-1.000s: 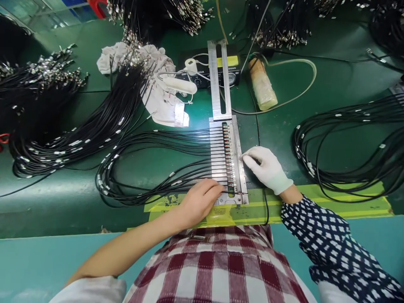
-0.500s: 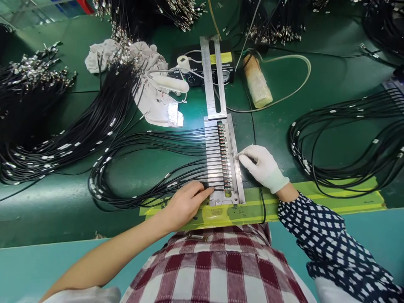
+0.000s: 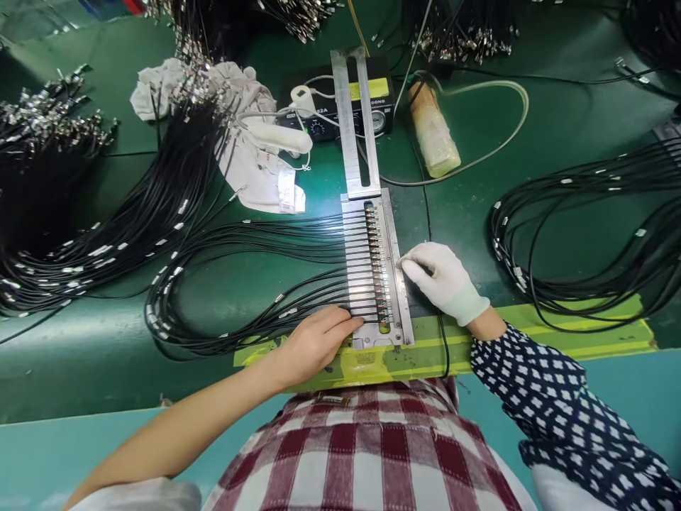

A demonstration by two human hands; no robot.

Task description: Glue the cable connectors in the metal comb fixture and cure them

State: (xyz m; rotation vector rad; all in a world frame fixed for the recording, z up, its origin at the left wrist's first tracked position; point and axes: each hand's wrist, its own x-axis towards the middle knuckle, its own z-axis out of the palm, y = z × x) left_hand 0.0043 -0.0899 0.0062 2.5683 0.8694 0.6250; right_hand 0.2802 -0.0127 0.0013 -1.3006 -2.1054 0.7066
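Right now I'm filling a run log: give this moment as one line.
left hand: bare, at nearest black cables | right hand: white-gloved, at right edge of metal fixture | black cables: side by side across metal fixture

cables (image 3: 158, 305): black | fixture (image 3: 394, 277): silver | apron (image 3: 367, 454): maroon-white check | tabletop (image 3: 460, 220): green

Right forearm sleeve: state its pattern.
Small white cross-like shapes on dark blue; the sleeve shows best in the head view.

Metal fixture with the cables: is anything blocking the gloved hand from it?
Nothing visible: the gloved right hand has its fingertips right at the metal fixture's right edge. The cables come in from the opposite side.
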